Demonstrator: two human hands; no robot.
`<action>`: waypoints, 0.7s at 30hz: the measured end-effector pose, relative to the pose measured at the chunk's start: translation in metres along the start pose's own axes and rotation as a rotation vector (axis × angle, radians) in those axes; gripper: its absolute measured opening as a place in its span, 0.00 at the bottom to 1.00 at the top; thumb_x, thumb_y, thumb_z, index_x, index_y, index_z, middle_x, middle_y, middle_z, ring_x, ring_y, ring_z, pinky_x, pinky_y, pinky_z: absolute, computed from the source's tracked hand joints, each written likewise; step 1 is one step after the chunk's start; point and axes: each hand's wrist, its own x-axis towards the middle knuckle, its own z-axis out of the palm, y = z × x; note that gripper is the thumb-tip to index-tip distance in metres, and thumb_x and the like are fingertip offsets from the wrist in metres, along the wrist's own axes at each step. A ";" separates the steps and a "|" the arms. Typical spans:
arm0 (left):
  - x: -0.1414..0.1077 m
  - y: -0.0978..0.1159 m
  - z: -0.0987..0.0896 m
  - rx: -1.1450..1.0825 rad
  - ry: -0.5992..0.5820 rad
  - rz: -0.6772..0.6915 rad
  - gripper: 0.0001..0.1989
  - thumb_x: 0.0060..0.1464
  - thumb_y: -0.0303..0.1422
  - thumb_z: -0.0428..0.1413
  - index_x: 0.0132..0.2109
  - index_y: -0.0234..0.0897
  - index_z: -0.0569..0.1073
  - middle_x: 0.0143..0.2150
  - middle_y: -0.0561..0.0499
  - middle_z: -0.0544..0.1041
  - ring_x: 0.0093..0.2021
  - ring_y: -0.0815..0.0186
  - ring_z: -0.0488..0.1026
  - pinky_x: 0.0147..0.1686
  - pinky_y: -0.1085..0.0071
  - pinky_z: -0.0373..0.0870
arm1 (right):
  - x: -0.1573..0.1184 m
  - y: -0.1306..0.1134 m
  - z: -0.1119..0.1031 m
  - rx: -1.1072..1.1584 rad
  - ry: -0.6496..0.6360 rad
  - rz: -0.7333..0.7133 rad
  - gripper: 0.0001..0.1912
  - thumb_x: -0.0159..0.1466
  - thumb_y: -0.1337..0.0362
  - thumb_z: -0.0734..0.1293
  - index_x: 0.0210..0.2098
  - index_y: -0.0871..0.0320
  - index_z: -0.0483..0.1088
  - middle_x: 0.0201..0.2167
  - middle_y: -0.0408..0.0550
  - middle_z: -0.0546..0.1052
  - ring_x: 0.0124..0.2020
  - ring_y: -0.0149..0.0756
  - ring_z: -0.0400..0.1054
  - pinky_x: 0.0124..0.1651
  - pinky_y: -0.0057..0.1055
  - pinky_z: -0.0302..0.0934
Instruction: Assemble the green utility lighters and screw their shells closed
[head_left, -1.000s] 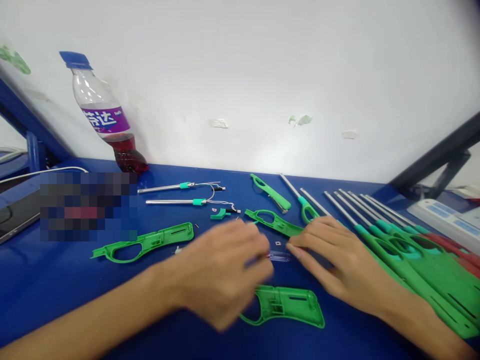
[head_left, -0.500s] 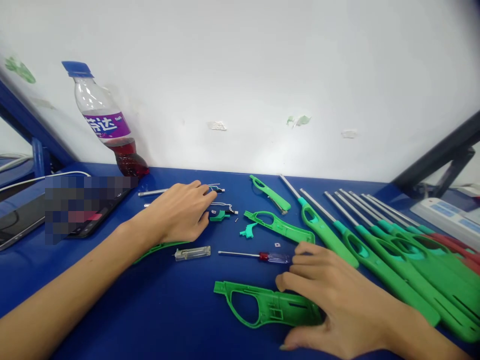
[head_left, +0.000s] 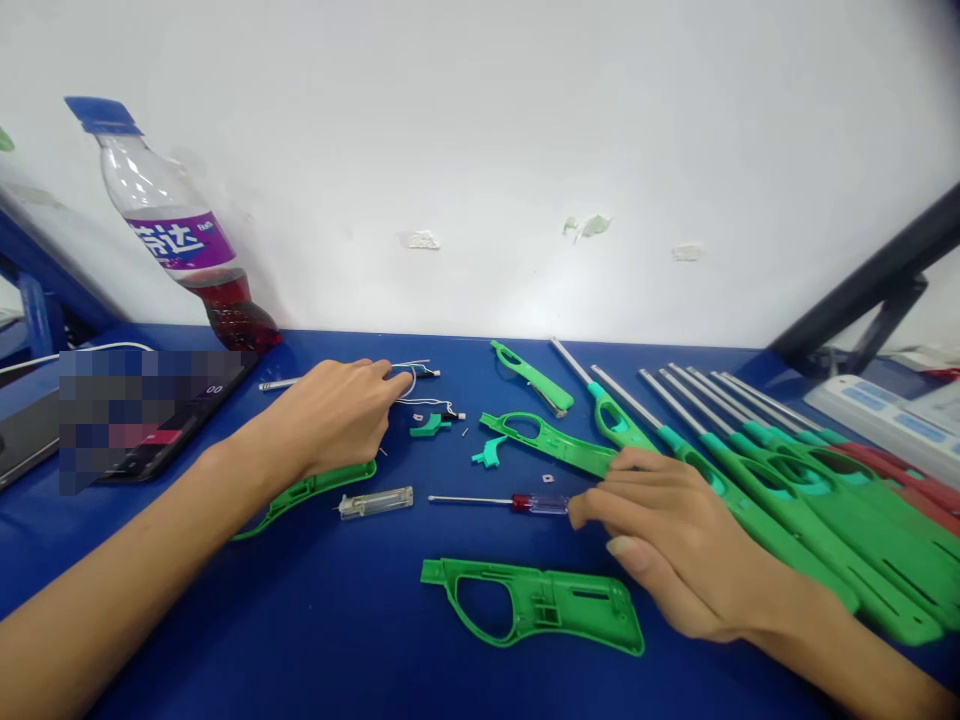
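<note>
My left hand (head_left: 341, 412) reaches over the thin metal tubes and white wires (head_left: 431, 404); its fingertips point down and what they pinch is hidden. My right hand (head_left: 664, 530) is at the handle end of the screwdriver (head_left: 540, 503), with its fingers bent together around the tip of the clear handle. Below it lies a green lighter half-shell (head_left: 585, 605), inner side up. Another half-shell (head_left: 322, 482) is under my left wrist, beside a clear fuel tank (head_left: 376, 502). Teal triggers (head_left: 489, 453) and a third half-shell (head_left: 555, 444) lie in the middle.
Several green lighters (head_left: 810, 510) with metal tubes lie at the right, near red ones (head_left: 892, 470) and a white power strip (head_left: 877, 425). A bottle (head_left: 180, 235) and a phone (head_left: 187, 420) are at the left. A small green piece (head_left: 532, 378) lies near the wall.
My right hand has moved up off the lower half-shell to the screwdriver handle, its fingers drawing together. My left hand has shifted slightly left, uncovering more of the shell beneath. The view has shifted slightly.
</note>
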 end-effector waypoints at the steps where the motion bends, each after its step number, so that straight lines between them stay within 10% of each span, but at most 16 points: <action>1: 0.000 -0.001 0.001 -0.001 -0.006 -0.001 0.16 0.74 0.40 0.63 0.60 0.36 0.77 0.55 0.45 0.81 0.49 0.58 0.82 0.50 0.56 0.84 | 0.000 0.000 0.000 -0.006 0.010 0.002 0.32 0.86 0.53 0.46 0.39 0.57 0.75 0.22 0.38 0.71 0.22 0.33 0.65 0.36 0.38 0.60; 11: -0.002 -0.007 -0.006 0.056 0.136 -0.002 0.10 0.74 0.35 0.62 0.55 0.34 0.78 0.47 0.48 0.82 0.38 0.64 0.81 0.40 0.64 0.82 | 0.003 -0.002 -0.003 -0.066 0.021 0.022 0.34 0.86 0.55 0.46 0.36 0.57 0.75 0.24 0.40 0.77 0.22 0.32 0.69 0.30 0.37 0.58; 21: -0.009 0.002 -0.014 0.039 0.885 0.213 0.16 0.73 0.24 0.49 0.57 0.34 0.81 0.48 0.40 0.85 0.41 0.53 0.82 0.40 0.60 0.73 | 0.003 -0.004 -0.004 -0.123 0.038 0.085 0.29 0.84 0.61 0.52 0.33 0.56 0.76 0.23 0.40 0.76 0.21 0.32 0.68 0.29 0.35 0.59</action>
